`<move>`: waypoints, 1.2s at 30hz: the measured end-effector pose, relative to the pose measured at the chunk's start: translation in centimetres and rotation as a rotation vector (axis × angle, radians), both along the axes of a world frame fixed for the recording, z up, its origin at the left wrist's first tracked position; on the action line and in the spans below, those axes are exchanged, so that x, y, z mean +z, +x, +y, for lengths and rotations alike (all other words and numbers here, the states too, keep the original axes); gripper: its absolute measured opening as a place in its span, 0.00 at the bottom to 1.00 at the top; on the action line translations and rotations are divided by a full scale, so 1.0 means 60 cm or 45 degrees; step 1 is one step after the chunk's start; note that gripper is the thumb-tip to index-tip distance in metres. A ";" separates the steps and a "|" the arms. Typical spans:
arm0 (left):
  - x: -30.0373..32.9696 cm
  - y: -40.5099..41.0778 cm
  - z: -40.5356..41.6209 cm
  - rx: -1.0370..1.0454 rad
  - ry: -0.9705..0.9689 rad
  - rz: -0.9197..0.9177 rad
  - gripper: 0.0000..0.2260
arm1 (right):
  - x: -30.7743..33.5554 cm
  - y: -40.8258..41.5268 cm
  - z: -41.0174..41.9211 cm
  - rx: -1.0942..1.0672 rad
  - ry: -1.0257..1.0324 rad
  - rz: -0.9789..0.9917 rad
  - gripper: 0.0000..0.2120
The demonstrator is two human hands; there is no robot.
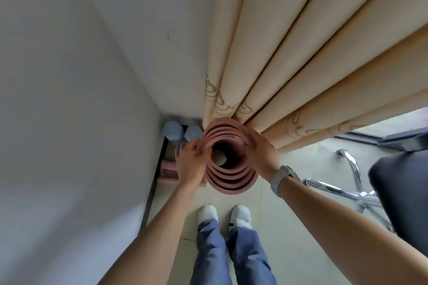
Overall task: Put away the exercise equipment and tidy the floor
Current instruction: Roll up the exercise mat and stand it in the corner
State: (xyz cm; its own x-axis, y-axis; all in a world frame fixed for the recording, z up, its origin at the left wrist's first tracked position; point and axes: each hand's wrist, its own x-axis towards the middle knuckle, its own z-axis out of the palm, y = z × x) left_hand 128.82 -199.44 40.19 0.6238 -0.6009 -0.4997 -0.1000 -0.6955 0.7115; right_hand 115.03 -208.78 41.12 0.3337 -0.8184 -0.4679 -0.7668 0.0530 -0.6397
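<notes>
Though rolled up and stood on end, not yet tucked home: pink mat (231, 178) upright on the floor (289, 215) dead ahead at 12 o'clock of the white shoes (208, 214), long axis vertical, pointing straight up at the camera so that only the spiral of layers and the dark hollow show. Held from both sides. Left hand (191, 164) at 9 o'clock of the roll, fingers curled over the top edge and pinching the layers there. Right hand (261, 152) at about 2 o'clock, wrapped round the outer turn, backed right against the folds of the curtain (278, 53). Equally near, both of them, and both in contact. Two blue dumbbells (172, 132) on end in the corner at 10 o'clock of the roll, just beside it; a pink block (168, 170) low at 9 o'clock, partly hidden under the left wrist, against the foot of the wall (69, 99). Chair (393, 180) well apart at 3 o'clock. Judging from this, little room left toward 11 o'clock; any nudge into the corner probably best kept upright, pushed from the right side, with care not to knock the dumbbells or let the loose inner turns spring open on release.
</notes>
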 end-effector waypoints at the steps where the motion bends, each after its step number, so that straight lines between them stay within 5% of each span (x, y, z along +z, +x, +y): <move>1: -0.006 0.005 -0.013 0.029 0.003 0.024 0.08 | -0.009 0.006 -0.005 -0.049 0.001 -0.028 0.22; 3: -0.022 0.012 -0.034 0.055 0.019 0.068 0.05 | -0.021 0.011 -0.007 -0.185 0.000 -0.047 0.26; 7: -0.049 0.008 -0.066 0.191 -0.024 0.359 0.26 | -0.042 0.001 0.028 -0.367 0.086 -0.099 0.29; 16: -0.066 0.009 -0.125 0.357 -0.156 0.492 0.22 | -0.067 0.001 -0.022 -0.342 0.066 -0.163 0.27; 22: -0.081 0.016 -0.107 0.077 -0.043 0.377 0.25 | -0.066 -0.015 0.000 -0.274 0.130 -0.121 0.31; 29: -0.088 0.033 -0.109 0.096 0.060 0.561 0.25 | -0.066 0.017 -0.007 -0.568 0.399 -0.445 0.37; 36: -0.072 0.019 -0.115 0.158 -0.149 0.477 0.19 | -0.059 0.011 -0.014 -0.521 0.155 -0.483 0.27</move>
